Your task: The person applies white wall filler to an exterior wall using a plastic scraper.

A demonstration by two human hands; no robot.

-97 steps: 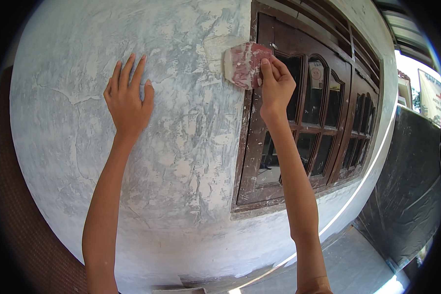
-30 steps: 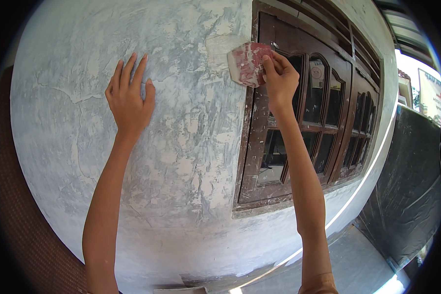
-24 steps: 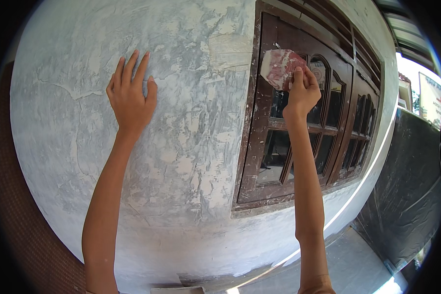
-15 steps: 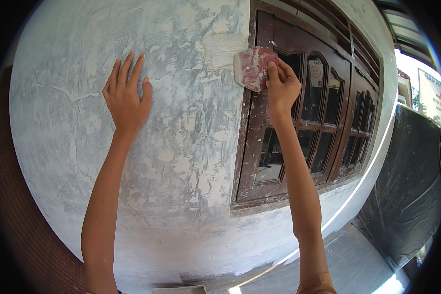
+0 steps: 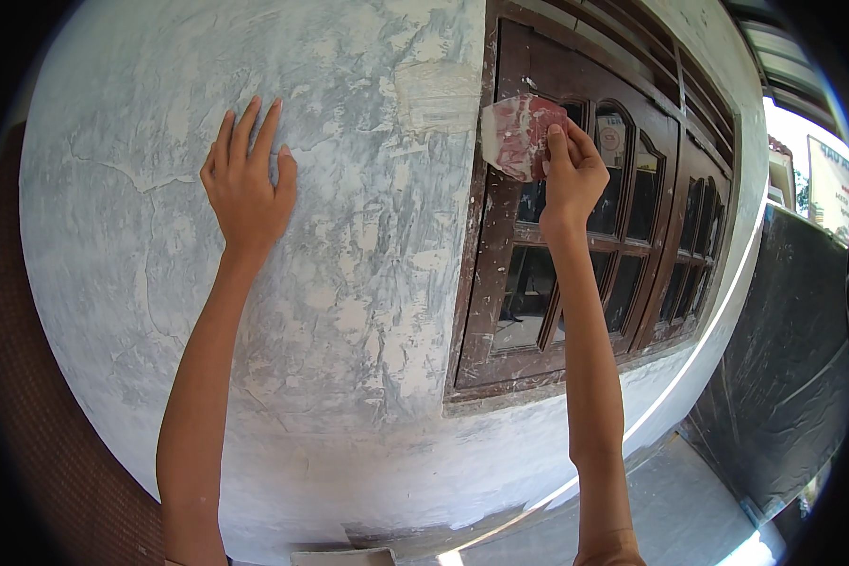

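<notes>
My left hand [image 5: 250, 184] lies flat against the wall [image 5: 340, 283], fingers stretched upward and thumb apart, with nothing in it. The wall is patchy grey and white, with cracks and smears of filler. In my right hand [image 5: 574, 179] is a flat reddish filler spreader [image 5: 524, 139], pinched between thumb and fingers at its right end. Pale paste coats its face and left edge. The spreader is in front of the brown window frame's left side. Left of it, a smooth cream patch of filler [image 5: 436, 97] shows on the wall.
A dark brown wooden window [image 5: 528, 363] with glass panes and paint specks fills the right of the wall. Further right hangs a black sheet [image 5: 774, 358]. A pale container's rim [image 5: 344, 558] shows at the bottom edge, above the grey floor [image 5: 651, 509].
My right hand has moved to the right with the spreader, off the wall patch and in front of the window frame. My left hand has stayed nearly in place.
</notes>
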